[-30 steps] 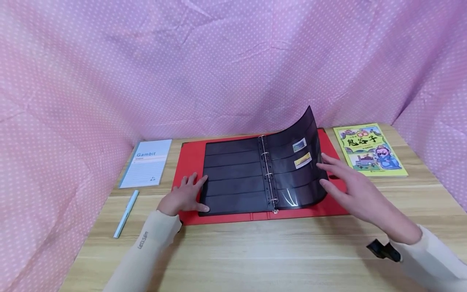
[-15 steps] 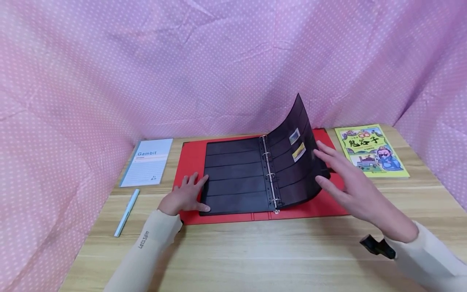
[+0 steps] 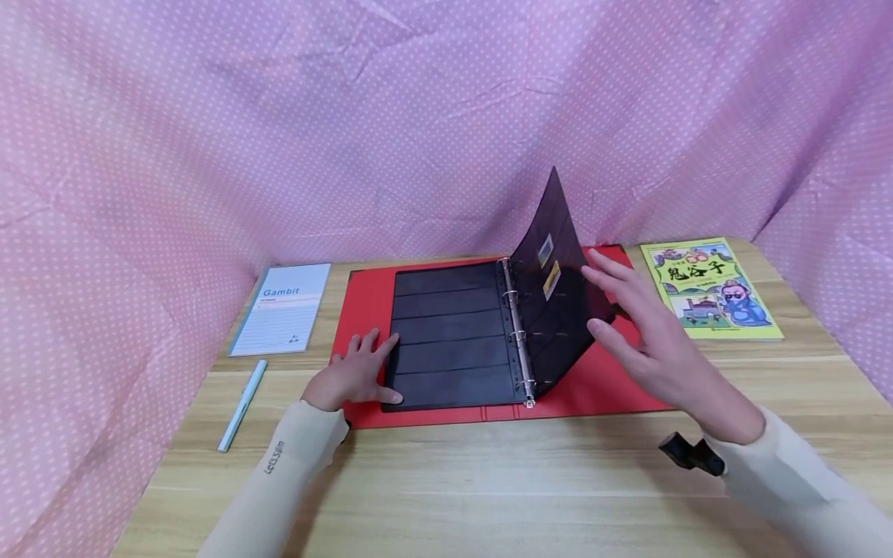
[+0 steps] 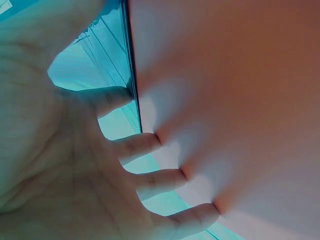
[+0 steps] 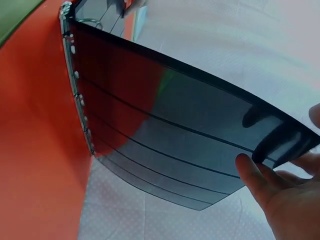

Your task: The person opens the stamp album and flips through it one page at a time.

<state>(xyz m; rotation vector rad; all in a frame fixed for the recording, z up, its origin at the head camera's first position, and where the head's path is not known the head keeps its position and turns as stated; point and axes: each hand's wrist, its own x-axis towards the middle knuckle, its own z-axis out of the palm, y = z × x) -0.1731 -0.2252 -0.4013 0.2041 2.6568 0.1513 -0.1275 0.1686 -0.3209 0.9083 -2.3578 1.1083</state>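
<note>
A red ring-binder stamp album (image 3: 363, 310) lies spread on the table. Its left half bears a flat black pocket page (image 3: 446, 341). One translucent black page (image 3: 568, 318) stands raised from the metal rings (image 3: 518, 336), with two small stamps, one yellow (image 3: 552, 280) and one bluish (image 3: 545, 250), in its pockets. My left hand (image 3: 352, 374) rests with spread fingers on the album's left margin, thumb on the page edge. My right hand (image 3: 649, 341) is at the raised page's outer edge; in the right wrist view a fingertip (image 5: 243, 161) touches the page's back.
A Gambit notebook (image 3: 282, 310) and a pale blue pen (image 3: 242, 406) lie to the left of the album. At the right is a yellow-green illustrated book (image 3: 711, 288). A pink dotted cloth (image 3: 446, 132) hangs behind the wooden table (image 3: 446, 488).
The raised page has swung up and leftward, standing steeper, its stamps now seen more edge-on. My right hand has moved left and up with it. My left hand stays in place.
</note>
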